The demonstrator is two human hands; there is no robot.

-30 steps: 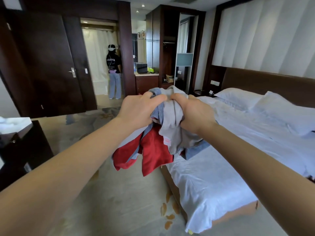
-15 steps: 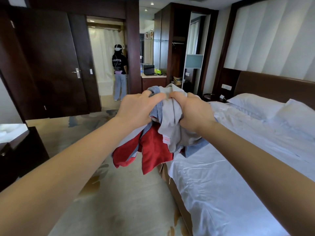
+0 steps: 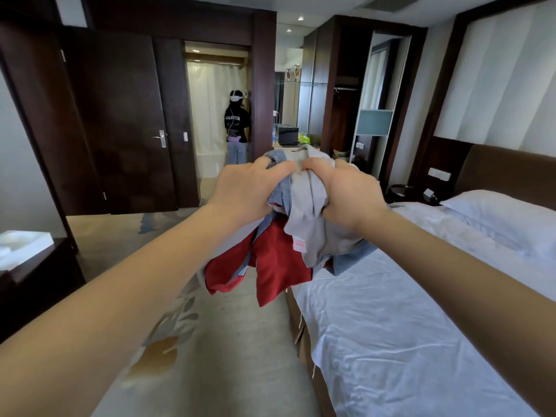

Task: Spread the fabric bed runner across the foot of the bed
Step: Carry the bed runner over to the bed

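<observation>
A bunched fabric bed runner [image 3: 288,239], grey and blue-grey with a red side hanging below, is held up in front of me above the bed's left edge. My left hand [image 3: 243,191] grips its top left and my right hand [image 3: 352,194] grips its top right, fists close together. The bed [image 3: 406,326] with a wrinkled white sheet lies to the right and below, with white pillows [image 3: 499,218] at its head.
A dark wooden cabinet [image 3: 33,284] stands at the left. Patterned carpet [image 3: 210,341] runs between it and the bed. A person [image 3: 236,127] wearing a headset stands in the far doorway beside a dark door [image 3: 126,127]. A desk with a laptop [image 3: 288,136] is beyond.
The view has shifted left along the bed side, so the bed sits further right and lower. Both hands keep the same grip on the bunched runner.
</observation>
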